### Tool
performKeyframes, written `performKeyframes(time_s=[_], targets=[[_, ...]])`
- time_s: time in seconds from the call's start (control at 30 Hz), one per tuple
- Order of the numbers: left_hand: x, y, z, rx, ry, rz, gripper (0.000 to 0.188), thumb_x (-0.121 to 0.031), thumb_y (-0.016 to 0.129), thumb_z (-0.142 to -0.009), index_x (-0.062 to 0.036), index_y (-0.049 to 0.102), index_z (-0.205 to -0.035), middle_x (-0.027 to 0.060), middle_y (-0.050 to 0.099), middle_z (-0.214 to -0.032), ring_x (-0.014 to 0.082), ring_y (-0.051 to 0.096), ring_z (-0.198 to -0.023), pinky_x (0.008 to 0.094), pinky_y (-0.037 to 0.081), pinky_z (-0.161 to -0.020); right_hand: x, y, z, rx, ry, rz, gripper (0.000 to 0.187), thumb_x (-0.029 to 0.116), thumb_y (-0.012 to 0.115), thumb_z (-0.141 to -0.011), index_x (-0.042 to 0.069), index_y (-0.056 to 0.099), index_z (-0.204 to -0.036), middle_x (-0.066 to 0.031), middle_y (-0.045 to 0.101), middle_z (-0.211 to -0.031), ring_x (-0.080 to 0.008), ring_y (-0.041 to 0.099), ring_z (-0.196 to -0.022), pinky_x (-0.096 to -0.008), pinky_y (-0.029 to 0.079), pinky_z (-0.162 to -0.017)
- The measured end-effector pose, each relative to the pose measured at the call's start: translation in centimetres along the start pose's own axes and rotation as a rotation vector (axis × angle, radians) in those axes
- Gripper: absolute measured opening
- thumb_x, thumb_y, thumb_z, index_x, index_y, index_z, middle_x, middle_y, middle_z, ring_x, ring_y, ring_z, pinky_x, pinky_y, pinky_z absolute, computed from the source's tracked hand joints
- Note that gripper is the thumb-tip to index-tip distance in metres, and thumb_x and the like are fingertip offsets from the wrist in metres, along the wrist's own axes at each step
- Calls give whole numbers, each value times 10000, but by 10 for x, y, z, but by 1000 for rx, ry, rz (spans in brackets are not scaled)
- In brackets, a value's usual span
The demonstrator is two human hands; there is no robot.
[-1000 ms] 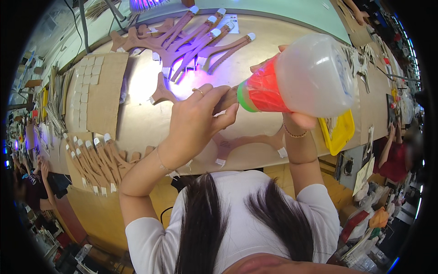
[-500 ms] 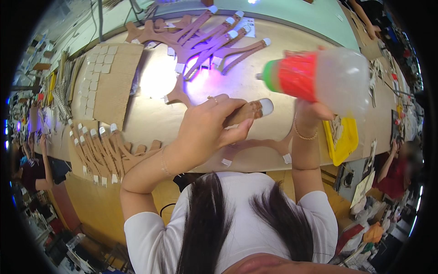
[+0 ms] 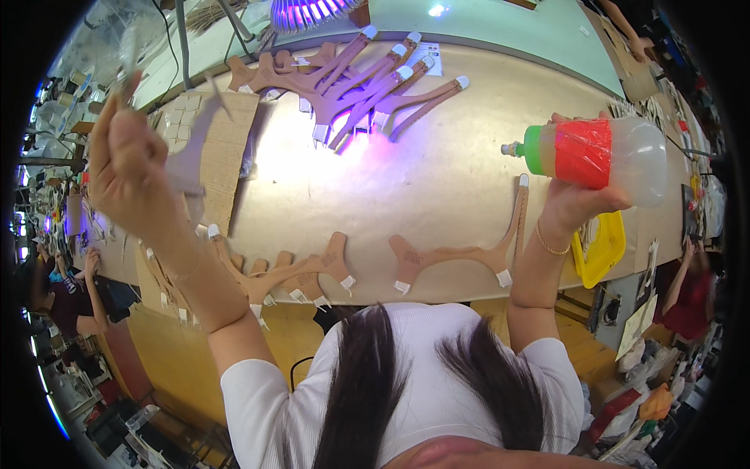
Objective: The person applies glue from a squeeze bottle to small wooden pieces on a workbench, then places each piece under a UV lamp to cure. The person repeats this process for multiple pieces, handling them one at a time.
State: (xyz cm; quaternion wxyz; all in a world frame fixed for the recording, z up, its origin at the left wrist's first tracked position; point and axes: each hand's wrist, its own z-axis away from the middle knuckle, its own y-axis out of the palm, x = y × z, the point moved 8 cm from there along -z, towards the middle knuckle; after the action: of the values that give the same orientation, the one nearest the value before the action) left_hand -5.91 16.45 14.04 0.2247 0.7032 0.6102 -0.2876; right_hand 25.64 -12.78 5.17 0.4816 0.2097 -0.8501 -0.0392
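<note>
My left hand (image 3: 133, 172) is raised at the far left, above a cardboard sheet (image 3: 220, 164) with rows of pale square pieces. Its fingers are closed, and a slim blurred thing rises past them that I cannot make out. In my right hand (image 3: 582, 199) a squeeze bottle (image 3: 637, 160) lies sideways, cloudy white with a red wrap and a green cap; its nozzle points left. Left of the right wrist, a tan branched strap piece (image 3: 445, 259) rests by the table's near edge, one white-tipped arm pointing away from me.
More tan strap pieces (image 3: 336, 94) with white tips overlap at the back under a purple-glowing lamp (image 3: 316, 12). Others (image 3: 285, 273) lie at the near left edge. A yellow tray (image 3: 601, 262) sits beyond my right wrist. Other people work at both sides.
My left hand has let go of the strap's white-tipped end and swung up to the far left. The bottle has moved right, its nozzle away from the strap.
</note>
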Motion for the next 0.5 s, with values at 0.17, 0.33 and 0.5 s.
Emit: performKeyframes(time_s=[0.17, 0.33, 0.5], targets=[[99, 55, -13, -41, 226, -295, 264, -221, 645, -859, -9, 677, -1014, 48, 680, -769, 93, 609, -628, 223, 473, -547, 6, -15, 0, -24, 2, 41, 1048, 832, 519, -602, 73, 355, -1305, -140, 540, -1168, -284, 620, -956, -512, 543, -813], [198, 132, 6, 392, 237, -724, 252, -335, 636, -815, -131, 664, -960, 77, 645, -757, 215, 643, -674, 366, 499, -621, 9, -38, 1, -82, -2, 45, 1084, 835, 531, -592, 5, 392, -1276, -146, 575, -1080, -298, 641, -873, -489, 548, -791], [214, 184, 59, 614, 303, -635, 331, -380, 560, -850, -111, 630, -1028, 76, 632, -857, 274, 640, -742, 382, 504, -621, 9, -54, -2, -119, 2, 66, 1094, 839, 523, -598, -65, 451, -1210, -136, 605, -972, -294, 647, -844, -461, 551, -773]])
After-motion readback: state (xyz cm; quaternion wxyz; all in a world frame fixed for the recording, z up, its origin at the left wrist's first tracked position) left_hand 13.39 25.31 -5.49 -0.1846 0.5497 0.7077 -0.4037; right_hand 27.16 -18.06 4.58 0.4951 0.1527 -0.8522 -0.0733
